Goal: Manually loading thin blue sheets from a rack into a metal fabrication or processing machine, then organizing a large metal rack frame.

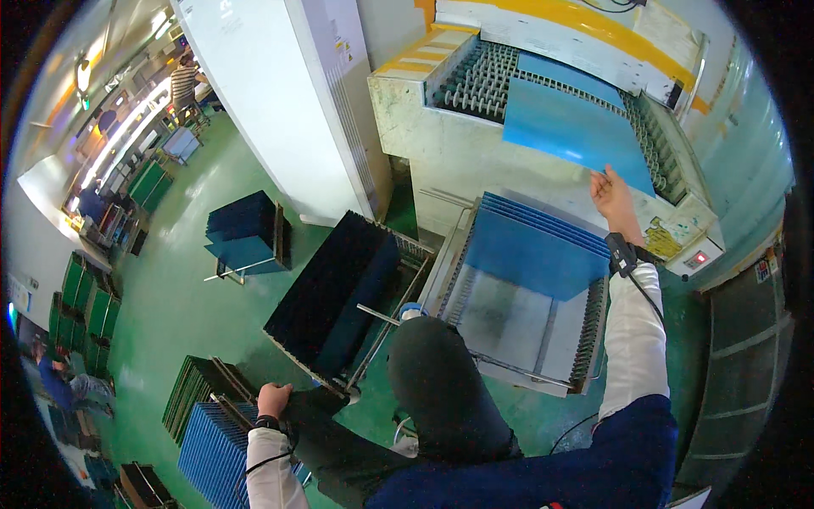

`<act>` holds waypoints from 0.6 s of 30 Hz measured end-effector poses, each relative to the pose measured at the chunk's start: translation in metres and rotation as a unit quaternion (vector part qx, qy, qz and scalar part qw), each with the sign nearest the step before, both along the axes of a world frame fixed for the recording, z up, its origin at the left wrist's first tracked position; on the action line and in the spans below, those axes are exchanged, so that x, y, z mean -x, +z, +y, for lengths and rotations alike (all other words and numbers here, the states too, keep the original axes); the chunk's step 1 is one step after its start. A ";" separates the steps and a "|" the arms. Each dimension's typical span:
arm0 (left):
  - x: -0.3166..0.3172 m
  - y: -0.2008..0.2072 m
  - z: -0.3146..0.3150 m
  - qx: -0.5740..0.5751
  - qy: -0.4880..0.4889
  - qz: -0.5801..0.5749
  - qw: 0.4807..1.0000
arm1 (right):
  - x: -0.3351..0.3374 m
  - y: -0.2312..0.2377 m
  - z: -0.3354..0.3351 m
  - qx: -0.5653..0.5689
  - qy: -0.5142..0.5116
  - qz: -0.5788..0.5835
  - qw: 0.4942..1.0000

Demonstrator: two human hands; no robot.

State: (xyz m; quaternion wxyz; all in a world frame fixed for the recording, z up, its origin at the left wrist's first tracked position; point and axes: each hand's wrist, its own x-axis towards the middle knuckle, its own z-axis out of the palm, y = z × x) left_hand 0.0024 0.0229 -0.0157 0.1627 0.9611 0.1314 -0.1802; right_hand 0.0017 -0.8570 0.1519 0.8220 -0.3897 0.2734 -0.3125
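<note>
My right hand [612,197] reaches forward and pinches the near edge of a flat blue panel [577,127]. That panel lies over the roller conveyor [475,89] and sticks out past its front edge. A second blue panel [564,68] shows behind it on the rollers. Below my right arm, a slotted rack [509,327] holds several blue panels [530,250] upright in a row at its far end. My left hand [274,399] rests at my left thigh with its fingers curled; I see nothing in it.
Left of the slotted rack stands another rack full of dark panels [331,288]. More racked panels [216,450] are beside my left leg, with a smaller rack [246,229] farther off. A white cabinet [271,93] rises ahead. Other people [182,85] are at the far left.
</note>
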 end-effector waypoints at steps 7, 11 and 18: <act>-0.004 -0.010 0.001 -0.011 0.001 0.001 1.000 | -0.001 -0.001 -0.008 0.043 -0.022 -0.009 0.999; -0.005 -0.004 -0.002 -0.013 -0.005 0.015 1.000 | -0.003 0.005 0.013 0.055 -0.009 -0.028 0.998; -0.006 -0.005 -0.006 -0.011 0.007 0.013 1.000 | -0.012 0.030 0.040 0.142 -0.014 0.031 0.989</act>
